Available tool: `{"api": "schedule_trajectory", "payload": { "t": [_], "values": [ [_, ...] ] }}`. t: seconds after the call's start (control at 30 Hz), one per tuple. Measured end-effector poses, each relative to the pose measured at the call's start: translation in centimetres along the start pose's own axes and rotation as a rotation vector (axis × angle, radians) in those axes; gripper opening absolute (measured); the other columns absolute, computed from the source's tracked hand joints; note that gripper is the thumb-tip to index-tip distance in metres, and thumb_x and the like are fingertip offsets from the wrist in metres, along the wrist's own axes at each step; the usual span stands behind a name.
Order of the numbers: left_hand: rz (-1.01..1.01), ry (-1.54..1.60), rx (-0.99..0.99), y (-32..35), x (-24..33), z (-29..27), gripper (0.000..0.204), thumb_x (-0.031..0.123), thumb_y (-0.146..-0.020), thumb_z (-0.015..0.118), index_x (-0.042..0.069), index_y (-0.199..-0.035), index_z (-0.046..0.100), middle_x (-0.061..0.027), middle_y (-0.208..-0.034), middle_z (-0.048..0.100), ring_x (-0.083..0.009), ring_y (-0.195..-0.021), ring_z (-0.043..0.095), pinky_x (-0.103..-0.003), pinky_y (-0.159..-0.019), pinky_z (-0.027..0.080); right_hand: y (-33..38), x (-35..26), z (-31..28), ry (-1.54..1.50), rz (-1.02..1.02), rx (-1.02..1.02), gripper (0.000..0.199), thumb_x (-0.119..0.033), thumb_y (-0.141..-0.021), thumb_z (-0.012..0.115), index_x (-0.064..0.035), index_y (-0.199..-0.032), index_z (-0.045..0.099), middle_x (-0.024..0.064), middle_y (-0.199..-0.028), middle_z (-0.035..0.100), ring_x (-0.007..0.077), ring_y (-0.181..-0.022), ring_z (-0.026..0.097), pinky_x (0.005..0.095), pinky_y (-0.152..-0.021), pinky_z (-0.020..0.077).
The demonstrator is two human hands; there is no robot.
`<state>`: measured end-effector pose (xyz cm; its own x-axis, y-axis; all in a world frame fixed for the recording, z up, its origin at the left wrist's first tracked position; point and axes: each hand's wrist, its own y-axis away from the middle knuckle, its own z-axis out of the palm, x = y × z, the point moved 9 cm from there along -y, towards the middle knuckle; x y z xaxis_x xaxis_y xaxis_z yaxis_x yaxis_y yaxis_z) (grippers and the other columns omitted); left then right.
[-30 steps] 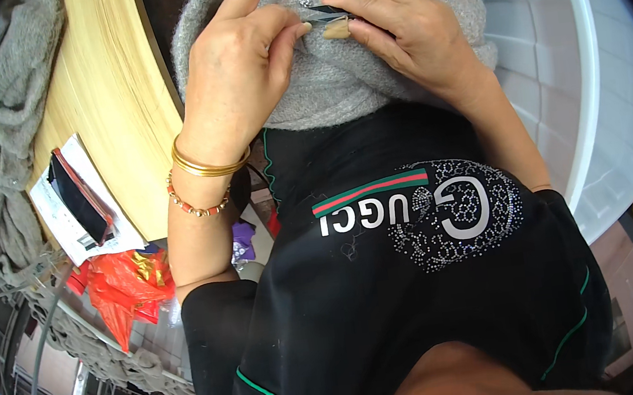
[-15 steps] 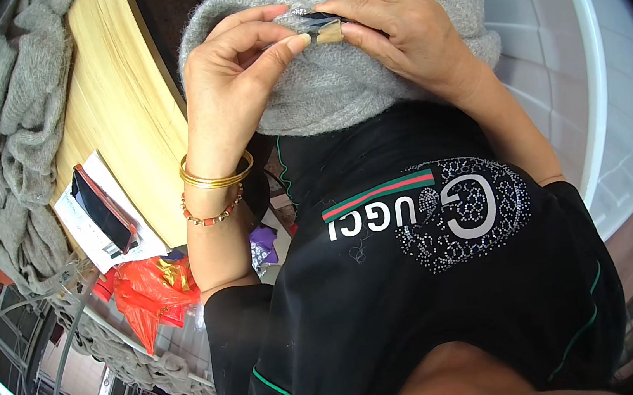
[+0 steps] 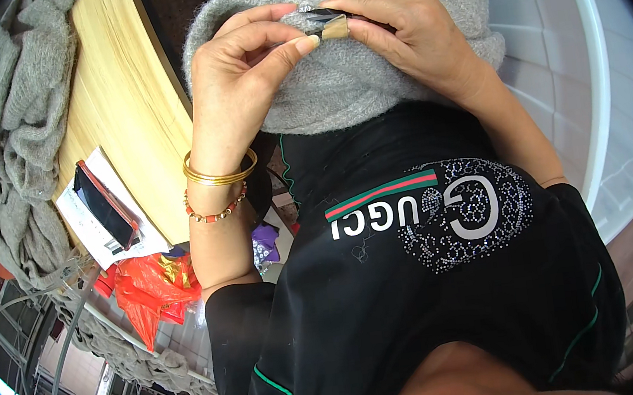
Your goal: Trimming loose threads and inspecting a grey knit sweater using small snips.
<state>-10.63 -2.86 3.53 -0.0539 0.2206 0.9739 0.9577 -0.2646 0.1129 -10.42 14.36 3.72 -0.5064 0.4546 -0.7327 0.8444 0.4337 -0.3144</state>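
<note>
A grey knitted garment lies in a soft heap across my lap. My left hand pinches a bit of its fabric between thumb and fingers, at the upper middle of the view. From the other side, my right hand grips a small pair of dark thread snips with tan tape wrapped round one part. The blades point left, close to the pinched knit and my left fingertips. Whether they touch the yarn is too small to tell. My right palm hides the rest of the snips.
To the left is a pale wood tabletop, with grey knitwear along its far side. A dark pouch with a reddish edge rests on papers. Below hangs a red plastic bag. A large whitish tub curves round my right side.
Both hands, the snips and the garment sit very slightly further right in the picture. The snips have shifted a little in angle. Both holds are the same.
</note>
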Motion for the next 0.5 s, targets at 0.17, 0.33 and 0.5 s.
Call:
{"api": "schedule_trajectory", "payload": {
  "t": [0.17,0.33,0.5],
  "values": [
    [0.015,-0.009,0.014,-0.07,-0.01,-0.07,0.011,0.004,-0.086,0.081,0.0,-0.096,0.079,-0.0078,-0.12,0.069,-0.006,-0.087,0.064,-0.02,-0.072,0.052,0.11,-0.48,0.14,0.046,-0.011,-0.01,0.031,-0.009,-0.094,0.066,-0.0057,-0.125,0.071,0.0062,-0.081,0.054,0.0187,-0.071,0.055,0.0324,-0.065,0.0459],
    [-0.013,-0.047,0.004,-0.03,-0.09,-0.03,0.014,0.0,-0.088,0.078,0.001,-0.101,0.079,-0.0105,-0.127,0.068,-0.008,-0.1,0.063,-0.02,-0.082,0.051,0.06,-0.19,0.13,-0.038,-0.002,-0.026,0.03,-0.009,-0.095,0.066,-0.0048,-0.124,0.071,0.006,-0.08,0.053,0.018,-0.071,0.054,0.0319,-0.065,0.0448],
    [-0.005,-0.042,0.008,-0.02,-0.09,0.06,0.014,0.001,-0.087,0.079,0.0,-0.101,0.079,-0.0104,-0.127,0.068,-0.0075,-0.098,0.063,-0.02,-0.081,0.051,0.01,-0.04,0.25,-0.05,-0.006,-0.018,0.03,-0.008,-0.095,0.065,-0.0031,-0.124,0.07,0.006,-0.079,0.053,0.0184,-0.07,0.054,0.0326,-0.065,0.044]
  ]
}}
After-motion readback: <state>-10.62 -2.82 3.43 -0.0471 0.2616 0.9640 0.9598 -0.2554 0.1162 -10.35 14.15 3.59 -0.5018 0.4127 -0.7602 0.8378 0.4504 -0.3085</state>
